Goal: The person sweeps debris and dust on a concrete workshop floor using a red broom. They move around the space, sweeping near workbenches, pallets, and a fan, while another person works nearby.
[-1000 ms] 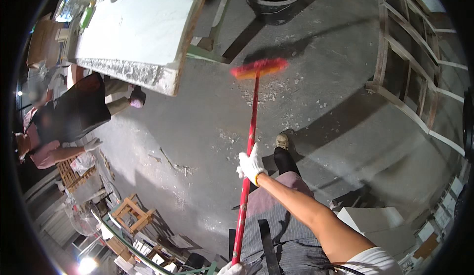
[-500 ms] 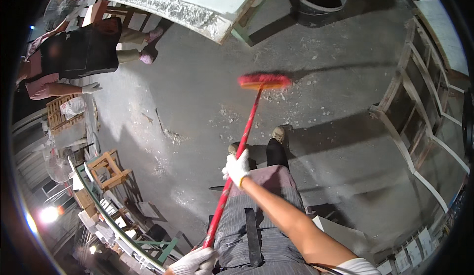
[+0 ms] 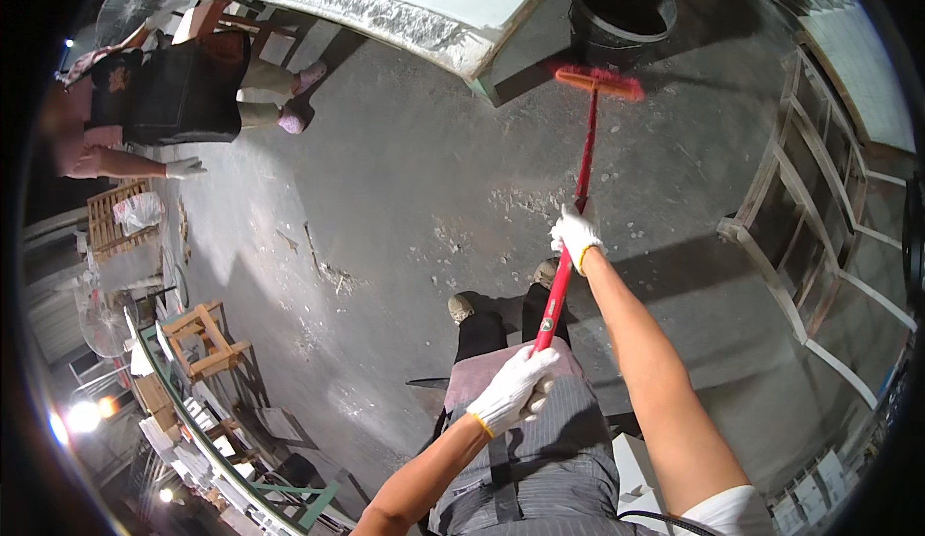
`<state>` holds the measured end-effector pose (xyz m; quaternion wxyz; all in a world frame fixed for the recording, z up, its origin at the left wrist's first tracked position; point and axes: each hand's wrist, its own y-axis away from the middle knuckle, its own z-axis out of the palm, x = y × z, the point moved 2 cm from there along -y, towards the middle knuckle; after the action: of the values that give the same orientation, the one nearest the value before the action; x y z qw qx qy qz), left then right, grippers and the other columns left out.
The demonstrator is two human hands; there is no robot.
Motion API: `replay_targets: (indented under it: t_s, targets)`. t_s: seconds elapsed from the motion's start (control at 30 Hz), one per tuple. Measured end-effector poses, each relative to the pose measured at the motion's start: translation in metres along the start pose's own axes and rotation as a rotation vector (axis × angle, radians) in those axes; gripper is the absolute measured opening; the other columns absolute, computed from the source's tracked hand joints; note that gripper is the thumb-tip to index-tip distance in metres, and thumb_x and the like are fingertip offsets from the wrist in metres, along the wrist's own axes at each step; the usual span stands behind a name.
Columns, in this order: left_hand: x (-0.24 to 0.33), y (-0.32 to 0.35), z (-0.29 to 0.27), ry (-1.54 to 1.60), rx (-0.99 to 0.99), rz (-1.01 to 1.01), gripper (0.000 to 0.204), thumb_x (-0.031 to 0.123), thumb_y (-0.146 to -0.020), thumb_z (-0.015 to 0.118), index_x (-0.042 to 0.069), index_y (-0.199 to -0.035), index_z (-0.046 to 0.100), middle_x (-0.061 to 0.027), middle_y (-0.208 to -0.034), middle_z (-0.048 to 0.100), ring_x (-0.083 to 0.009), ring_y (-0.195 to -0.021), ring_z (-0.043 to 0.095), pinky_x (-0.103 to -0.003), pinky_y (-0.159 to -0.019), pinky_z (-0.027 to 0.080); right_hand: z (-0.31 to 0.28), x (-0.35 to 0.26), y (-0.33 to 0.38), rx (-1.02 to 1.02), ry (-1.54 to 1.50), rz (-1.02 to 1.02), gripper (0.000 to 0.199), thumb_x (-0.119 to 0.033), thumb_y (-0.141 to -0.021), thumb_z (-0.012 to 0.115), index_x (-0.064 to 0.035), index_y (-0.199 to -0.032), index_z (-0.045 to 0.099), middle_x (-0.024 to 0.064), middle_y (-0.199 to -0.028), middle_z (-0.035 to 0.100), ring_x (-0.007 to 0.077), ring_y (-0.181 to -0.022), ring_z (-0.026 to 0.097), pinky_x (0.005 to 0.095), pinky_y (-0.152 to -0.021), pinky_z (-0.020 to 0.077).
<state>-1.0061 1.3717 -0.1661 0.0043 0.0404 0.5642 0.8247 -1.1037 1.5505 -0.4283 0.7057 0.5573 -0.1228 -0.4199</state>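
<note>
Both my hands, in white knit gloves, grip the red handle of a push broom. My left hand [image 3: 515, 389] is closed round the handle's near end, in front of my apron. Farther up the handle, my right hand [image 3: 576, 235] is wrapped round it. The broom [image 3: 599, 81] reaches away from me, its orange head with red bristles close to the near side of a black bucket [image 3: 621, 11]. White crumbs of debris [image 3: 525, 199] lie scattered on the grey floor between the broom head and my shoes.
A large white-topped table [image 3: 385, 6] with a crusted edge stands ahead. At far left another person [image 3: 164, 88] in a dark apron stands with a gloved hand lowered. Wooden frames [image 3: 805, 189] lean on the right. A wooden stool [image 3: 204, 341] stands at left.
The broom head has moved away from me and to the right, up beside the bucket. Both hands have moved forward and right with the handle.
</note>
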Motion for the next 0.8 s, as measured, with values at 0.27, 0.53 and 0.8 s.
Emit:
replay_targets:
  t_s: [0.27,0.53,0.8]
  targets:
    - [-0.127,0.205,-0.101,0.181,0.359,-0.284,0.025,0.028,-0.093,0.062,0.01,-0.104,0.05,0.0047,-0.06,0.045,-0.0055,-0.039,0.038,-0.022,-0.035,0.028,0.108,0.243,0.181,0.114,0.126,0.243,0.088,-0.016,-0.093,0.047,-0.028,-0.149,-0.019,0.015,-0.068,0.052,0.0243,-0.041,0.051,0.0387,-0.034,0.0432]
    - [-0.11,0.312,-0.066,-0.003,0.542,-0.049,0.013,0.023,-0.087,0.064,0.011,-0.09,0.06,0.0072,-0.061,0.047,-0.004,-0.045,0.038,-0.023,-0.04,0.029,0.14,0.315,0.26,-0.063,0.008,0.355,0.085,-0.015,-0.095,0.046,-0.028,-0.147,-0.02,0.0091,-0.069,0.048,0.0208,-0.048,0.052,0.0406,-0.041,0.0483]
    - [-0.127,0.165,-0.117,-0.126,0.024,-0.001,0.021,0.022,-0.091,0.058,0.011,-0.082,0.043,0.0037,-0.056,0.041,-0.0065,-0.038,0.036,-0.025,-0.033,0.026,0.053,0.204,0.148,0.065,0.042,-0.108,0.035,-0.014,-0.094,0.048,-0.018,-0.121,0.025,0.0053,-0.057,0.04,0.0198,-0.041,0.046,0.0363,-0.036,0.0407]
